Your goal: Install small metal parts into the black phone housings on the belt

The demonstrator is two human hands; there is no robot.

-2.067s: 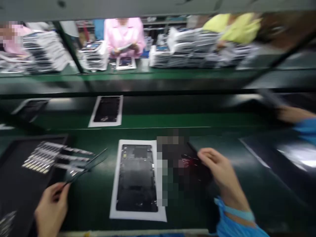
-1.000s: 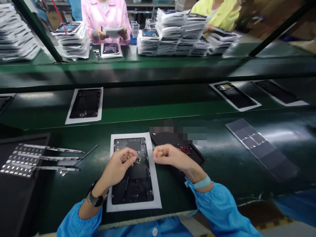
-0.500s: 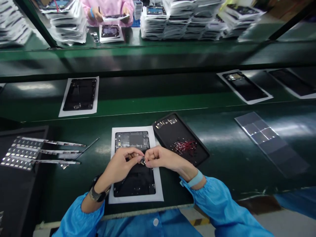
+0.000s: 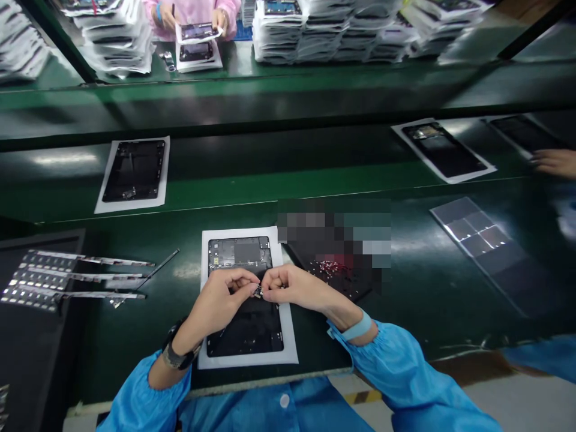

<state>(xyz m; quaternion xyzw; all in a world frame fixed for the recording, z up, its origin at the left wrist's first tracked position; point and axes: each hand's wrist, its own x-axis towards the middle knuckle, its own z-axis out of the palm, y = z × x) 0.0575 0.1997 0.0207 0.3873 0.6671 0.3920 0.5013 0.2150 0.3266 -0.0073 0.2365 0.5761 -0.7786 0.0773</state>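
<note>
A black device frame [image 4: 243, 327] lies on a white sheet [image 4: 288, 336] on the green bench in front of me. Above its middle my left hand [image 4: 220, 300] and my right hand [image 4: 290, 288] meet, both closed in a pinch on one small dark component [image 4: 258, 292] held between the fingertips. Just right of my right hand sits a black tray [image 4: 355, 285] with small red bits on it, its upper part blurred out.
Strips of small metal parts [image 4: 54, 282] and thin tweezers [image 4: 157, 270] lie to the left. More frames on white sheets [image 4: 132, 174] [image 4: 443, 150] ride the belt behind. A grey segmented pad [image 4: 477, 231] lies right. Another person's hand [image 4: 555, 162] shows at far right. Stacked trays [image 4: 333, 30] and a pink-sleeved worker stand beyond.
Tweezers were put down at left; both hands came together over the frame and pinched a small component. The view tilted slightly down and another person's hand appeared at far right.
</note>
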